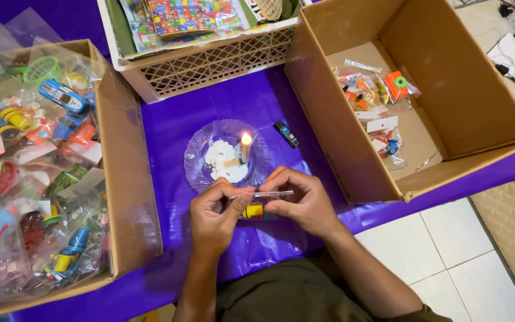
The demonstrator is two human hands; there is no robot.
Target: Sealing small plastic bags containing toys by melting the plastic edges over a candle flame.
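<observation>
Left hand point(214, 211) and right hand point(302, 203) pinch a light, slippery clear toy packet point(257, 206) by its top edge near a lit candle point(245, 146).

Both forearms are bare from wrist to elbow, with no watch, bracelet or ring showing on either the left hand point(214, 216) or the right hand point(306, 203). The fingers point(241, 194) are uncovered, without gloves, and the nails look short and plain. Below the purple-covered desk point(168, 128), at the bottom edge of the view, the person wears a dark olive-green garment point(281, 295) of plain, slightly creased cloth, with no print, buttons or seams that can be made out. A strip of the same olive cloth shows at the right elbow, just beyond the desk's near edge; whether it is a sleeve cannot be told.
</observation>
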